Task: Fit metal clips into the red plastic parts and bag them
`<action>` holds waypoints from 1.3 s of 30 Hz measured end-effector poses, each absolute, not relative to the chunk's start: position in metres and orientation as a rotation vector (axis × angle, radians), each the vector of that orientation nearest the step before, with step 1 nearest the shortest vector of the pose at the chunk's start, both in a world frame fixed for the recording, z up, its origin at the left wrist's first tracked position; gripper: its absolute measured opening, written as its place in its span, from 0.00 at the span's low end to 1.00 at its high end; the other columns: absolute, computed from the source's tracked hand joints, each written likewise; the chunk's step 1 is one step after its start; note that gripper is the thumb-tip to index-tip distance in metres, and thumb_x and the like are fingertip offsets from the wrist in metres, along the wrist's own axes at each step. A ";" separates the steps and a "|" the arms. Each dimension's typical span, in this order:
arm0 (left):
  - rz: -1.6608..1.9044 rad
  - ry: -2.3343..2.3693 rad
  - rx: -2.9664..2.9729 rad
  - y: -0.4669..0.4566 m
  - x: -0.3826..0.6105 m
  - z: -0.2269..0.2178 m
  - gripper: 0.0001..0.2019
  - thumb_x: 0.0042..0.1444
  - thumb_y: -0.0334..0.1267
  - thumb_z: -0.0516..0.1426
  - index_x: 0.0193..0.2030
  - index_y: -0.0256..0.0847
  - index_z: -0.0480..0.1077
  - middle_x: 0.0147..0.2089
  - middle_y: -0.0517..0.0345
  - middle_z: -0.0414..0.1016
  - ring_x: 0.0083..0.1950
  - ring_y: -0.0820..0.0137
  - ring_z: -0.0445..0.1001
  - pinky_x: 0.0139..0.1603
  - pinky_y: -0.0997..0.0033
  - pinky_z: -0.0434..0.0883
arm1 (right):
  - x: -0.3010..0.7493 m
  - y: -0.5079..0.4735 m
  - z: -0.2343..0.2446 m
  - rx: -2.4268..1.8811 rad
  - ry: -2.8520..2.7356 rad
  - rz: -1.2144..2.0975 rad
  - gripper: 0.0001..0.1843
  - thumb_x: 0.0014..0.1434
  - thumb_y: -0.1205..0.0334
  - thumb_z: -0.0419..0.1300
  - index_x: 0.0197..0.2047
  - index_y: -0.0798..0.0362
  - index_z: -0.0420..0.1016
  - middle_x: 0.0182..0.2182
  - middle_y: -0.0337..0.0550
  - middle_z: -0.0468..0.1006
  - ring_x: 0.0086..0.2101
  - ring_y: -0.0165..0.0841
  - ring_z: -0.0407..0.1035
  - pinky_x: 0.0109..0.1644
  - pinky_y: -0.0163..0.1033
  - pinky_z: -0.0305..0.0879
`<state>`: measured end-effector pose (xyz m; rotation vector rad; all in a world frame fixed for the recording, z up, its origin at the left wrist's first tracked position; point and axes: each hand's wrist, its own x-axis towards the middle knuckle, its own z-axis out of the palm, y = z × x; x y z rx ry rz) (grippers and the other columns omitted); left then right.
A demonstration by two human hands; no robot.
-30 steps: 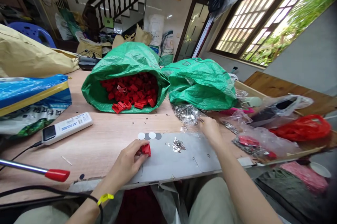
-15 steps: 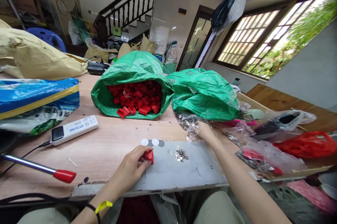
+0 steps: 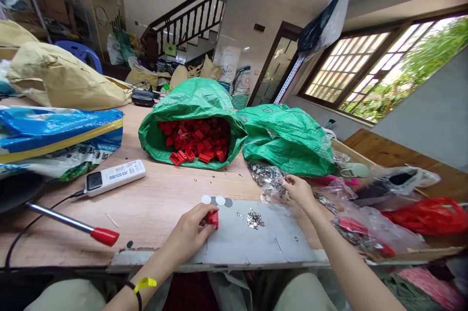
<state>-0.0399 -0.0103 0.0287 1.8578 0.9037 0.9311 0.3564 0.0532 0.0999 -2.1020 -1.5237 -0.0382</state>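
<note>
My left hand [image 3: 193, 227] is closed around a small red plastic part [image 3: 213, 219], held at the left side of a grey sheet [image 3: 234, 245]. My right hand [image 3: 300, 191] pinches the edge of a clear plastic bag [image 3: 268, 179] full of small shiny metal pieces; its fingertips are partly hidden by the film. A small heap of metal pieces [image 3: 255, 219] lies on the grey sheet between my hands. Behind them a green woven bag [image 3: 199, 94] lies with its mouth facing me, and many red plastic parts [image 3: 197, 140] fill it.
A second green bag [image 3: 288, 140] slumps behind the clear bag. To the left are a white handheld device [image 3: 116, 177] on a cable, a red-tipped metal lever [image 3: 104, 236] and a blue-and-white sack [image 3: 62, 130]. A red plastic bag [image 3: 427, 216] and clear bags crowd the right side.
My right hand has drawn back slightly to the right at the clear bag's mouth. My left hand keeps the red part in place. The whole view has shifted a little.
</note>
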 end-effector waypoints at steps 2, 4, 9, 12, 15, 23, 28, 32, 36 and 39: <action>0.942 0.901 1.861 -0.011 -0.040 0.029 0.17 0.61 0.32 0.55 0.56 0.47 0.71 0.54 0.54 0.75 0.48 0.67 0.76 0.48 0.69 0.75 | 0.355 0.050 0.108 -2.047 -1.502 -0.015 0.23 0.54 0.41 0.57 0.28 0.54 0.77 0.18 0.43 0.74 0.20 0.34 0.66 0.25 0.37 0.57; 0.956 0.898 1.875 -0.011 -0.040 0.029 0.16 0.61 0.32 0.55 0.55 0.46 0.71 0.53 0.54 0.76 0.49 0.66 0.76 0.49 0.69 0.75 | 0.351 0.046 0.117 -1.997 -1.491 0.017 0.27 0.56 0.38 0.54 0.28 0.54 0.76 0.16 0.42 0.72 0.17 0.32 0.61 0.22 0.37 0.55; 0.975 0.902 1.903 -0.011 -0.040 0.029 0.15 0.61 0.31 0.56 0.54 0.45 0.71 0.51 0.54 0.76 0.49 0.66 0.76 0.50 0.68 0.74 | 0.321 0.047 0.132 -1.899 -1.544 0.128 0.29 0.59 0.37 0.51 0.32 0.56 0.76 0.17 0.41 0.71 0.16 0.30 0.57 0.20 0.36 0.52; 0.968 0.912 1.902 -0.011 -0.040 0.029 0.14 0.61 0.31 0.56 0.53 0.45 0.71 0.51 0.54 0.76 0.48 0.66 0.76 0.49 0.69 0.74 | 0.287 0.054 0.123 -1.872 -1.648 0.221 0.24 0.56 0.40 0.57 0.31 0.54 0.77 0.18 0.41 0.74 0.18 0.31 0.62 0.23 0.36 0.55; 0.960 0.918 1.906 -0.011 -0.040 0.030 0.14 0.61 0.31 0.56 0.53 0.45 0.71 0.50 0.54 0.76 0.48 0.66 0.76 0.49 0.69 0.74 | 0.253 0.064 0.105 -1.852 -1.764 0.309 0.20 0.55 0.43 0.60 0.28 0.53 0.78 0.20 0.42 0.77 0.22 0.33 0.68 0.28 0.36 0.59; 0.956 0.909 1.905 -0.012 -0.040 0.031 0.14 0.60 0.31 0.57 0.53 0.45 0.71 0.50 0.55 0.76 0.49 0.66 0.75 0.49 0.69 0.73 | 0.247 0.072 0.093 -1.911 -1.800 0.301 0.21 0.58 0.44 0.55 0.31 0.54 0.78 0.22 0.44 0.78 0.25 0.37 0.69 0.30 0.37 0.58; 0.953 0.921 1.925 -0.012 -0.040 0.034 0.14 0.60 0.31 0.56 0.53 0.45 0.71 0.50 0.55 0.76 0.48 0.66 0.74 0.48 0.69 0.72 | 0.273 0.069 0.094 -2.005 -1.806 0.279 0.14 0.55 0.54 0.58 0.32 0.54 0.81 0.26 0.45 0.80 0.29 0.39 0.72 0.32 0.37 0.60; 0.945 0.928 1.956 -0.013 -0.040 0.037 0.13 0.58 0.29 0.56 0.50 0.44 0.71 0.46 0.55 0.75 0.45 0.67 0.74 0.46 0.70 0.72 | 0.277 0.065 0.085 -2.073 -1.853 0.351 0.06 0.48 0.62 0.64 0.29 0.53 0.82 0.25 0.43 0.82 0.29 0.38 0.74 0.33 0.37 0.61; 0.952 0.940 1.951 -0.014 -0.040 0.037 0.14 0.55 0.27 0.57 0.48 0.44 0.72 0.46 0.56 0.75 0.45 0.67 0.74 0.46 0.70 0.72 | 0.272 0.062 0.078 -2.059 -1.870 0.429 0.07 0.49 0.64 0.63 0.32 0.51 0.83 0.29 0.41 0.84 0.31 0.36 0.75 0.36 0.36 0.63; 0.961 0.931 1.918 -0.014 -0.040 0.036 0.12 0.57 0.28 0.57 0.46 0.44 0.72 0.46 0.56 0.75 0.45 0.67 0.74 0.46 0.69 0.73 | 0.270 0.062 0.077 -2.049 -1.815 0.430 0.05 0.48 0.64 0.63 0.28 0.51 0.81 0.29 0.42 0.84 0.31 0.37 0.74 0.35 0.36 0.62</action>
